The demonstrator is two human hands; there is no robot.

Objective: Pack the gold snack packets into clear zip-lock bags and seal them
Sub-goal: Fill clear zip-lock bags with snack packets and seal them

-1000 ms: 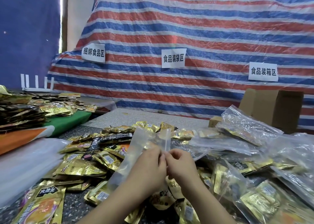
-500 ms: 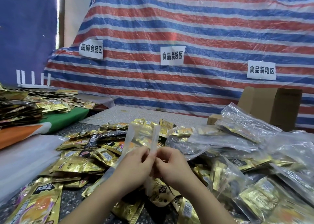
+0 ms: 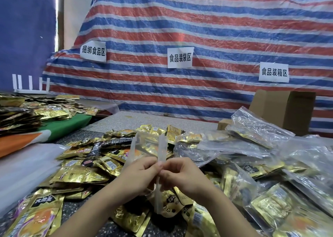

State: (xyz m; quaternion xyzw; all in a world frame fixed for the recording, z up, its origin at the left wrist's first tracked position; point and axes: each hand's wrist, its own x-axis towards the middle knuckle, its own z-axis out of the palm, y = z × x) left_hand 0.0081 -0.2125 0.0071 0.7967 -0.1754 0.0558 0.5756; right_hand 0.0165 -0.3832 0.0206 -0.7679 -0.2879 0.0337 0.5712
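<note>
A clear zip-lock bag point(image 3: 144, 146) stands upright in front of me, held over the packet pile. My left hand point(image 3: 140, 172) and my right hand point(image 3: 180, 173) meet at its zip strip and both pinch it between fingertips. The strip runs up to about point(image 3: 161, 146) and down below my fingers. Loose gold snack packets point(image 3: 84, 173) cover the dark table below and to the left. I cannot tell whether the held bag has packets inside.
Filled clear bags point(image 3: 261, 128) pile up on the right. A brown cardboard box point(image 3: 292, 109) stands behind them. More gold packets point(image 3: 36, 110) lie on a green and orange surface at far left. A striped tarp point(image 3: 198, 29) with paper signs hangs behind.
The bag has shifted slightly left and upright while both hands keep pinching along its zip strip. My fingers have slid a little along the strip.
</note>
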